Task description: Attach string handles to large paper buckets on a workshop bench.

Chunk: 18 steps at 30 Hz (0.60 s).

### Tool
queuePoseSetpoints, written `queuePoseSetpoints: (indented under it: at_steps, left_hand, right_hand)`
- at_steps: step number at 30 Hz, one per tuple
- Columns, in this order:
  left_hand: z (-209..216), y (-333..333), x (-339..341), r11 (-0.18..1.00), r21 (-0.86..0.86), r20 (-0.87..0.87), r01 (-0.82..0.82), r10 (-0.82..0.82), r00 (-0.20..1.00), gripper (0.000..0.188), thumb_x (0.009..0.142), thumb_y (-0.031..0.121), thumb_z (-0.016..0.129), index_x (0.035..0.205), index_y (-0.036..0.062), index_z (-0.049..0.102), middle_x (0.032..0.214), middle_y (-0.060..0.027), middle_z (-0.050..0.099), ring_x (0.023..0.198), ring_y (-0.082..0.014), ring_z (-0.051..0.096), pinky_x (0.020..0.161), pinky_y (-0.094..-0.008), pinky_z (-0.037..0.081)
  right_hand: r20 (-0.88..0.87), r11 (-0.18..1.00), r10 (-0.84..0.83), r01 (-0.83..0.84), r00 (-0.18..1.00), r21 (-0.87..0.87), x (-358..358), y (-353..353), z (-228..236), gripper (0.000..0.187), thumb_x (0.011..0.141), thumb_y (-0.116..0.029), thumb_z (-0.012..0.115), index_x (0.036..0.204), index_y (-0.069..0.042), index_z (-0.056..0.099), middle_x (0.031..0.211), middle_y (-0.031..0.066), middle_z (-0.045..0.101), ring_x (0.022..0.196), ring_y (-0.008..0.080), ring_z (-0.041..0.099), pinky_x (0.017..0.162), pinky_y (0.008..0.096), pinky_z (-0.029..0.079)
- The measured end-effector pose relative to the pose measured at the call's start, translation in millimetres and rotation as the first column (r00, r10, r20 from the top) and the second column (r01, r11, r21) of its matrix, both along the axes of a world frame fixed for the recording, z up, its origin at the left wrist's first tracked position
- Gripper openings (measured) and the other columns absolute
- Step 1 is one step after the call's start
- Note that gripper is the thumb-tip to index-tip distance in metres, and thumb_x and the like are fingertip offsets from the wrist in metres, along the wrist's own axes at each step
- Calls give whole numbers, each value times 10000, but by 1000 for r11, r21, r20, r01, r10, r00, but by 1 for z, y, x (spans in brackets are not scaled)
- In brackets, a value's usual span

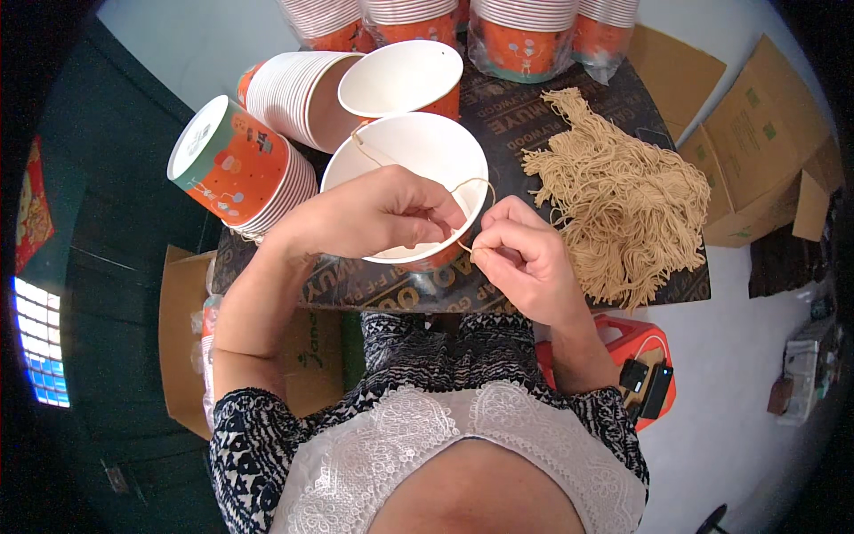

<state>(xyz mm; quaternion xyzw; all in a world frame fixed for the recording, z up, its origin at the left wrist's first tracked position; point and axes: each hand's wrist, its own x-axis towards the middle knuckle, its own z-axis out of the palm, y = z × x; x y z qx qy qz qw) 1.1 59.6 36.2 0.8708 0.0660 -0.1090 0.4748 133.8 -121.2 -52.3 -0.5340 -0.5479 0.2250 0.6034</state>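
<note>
Clearly, stacked buckets (234, 165) crowded the table's (498, 116) left, wrapped stacks (525, 49) its far edge, tan strings (623, 200) its right. The white-lined, orange-sided bucket (418, 142) was at the near middle, 1 tan string (475, 181) looping over its rim. The right hand's (534, 267) fingers pinched that string; the left hand's (378, 214) grip, inside, I couldn't tell. Lettering covered the tabletop.

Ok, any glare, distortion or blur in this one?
Head view: window glares, skewed near the left rim; head view: corners fall to black; head view: left hand, right hand and cord pile show no obvious blur.
</note>
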Motion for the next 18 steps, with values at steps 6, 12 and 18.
queuePoseSetpoints:
  at_steps: [6, 12, 18]
  left_hand:
    - [-5, -1, 3, 999, 38, 40, 25, -27, 999, 135, 893, 30, 653, 1010, -37, 657, 855, -2, 650, 793, -71, 570, 734, -233, 474]
    - [-5, -9, -2, 997, 2, 48, -76, 76, 996, 61, 892, 28, 651, 904, -32, 645, 756, 16, 616, 709, -58, 530, 644, -228, 450]
    - [4, -29, -15, 935, 241, 203, -262, 216, 955, 70, 907, 22, 625, 878, -42, 625, 767, -12, 622, 708, -62, 528, 641, -229, 449]
  right_hand:
    - [-1, 1000, -7, 7, 1000, 17, -2, 3, -1, 42, 831, 7, 662, 829, 8, 620, 859, 38, 530, 646, 78, 487, 549, 236, 385]
    - [46, 999, -42, 42, 998, 4, -5, -1, 8, 38, 832, 10, 657, 845, 10, 621, 803, 77, 581, 622, 135, 545, 555, 269, 416]
    - [388, 990, -137, 144, 911, 10, -3, -15, 20, 94, 802, -15, 688, 834, -27, 601, 758, 119, 597, 688, 308, 619, 597, 383, 470]
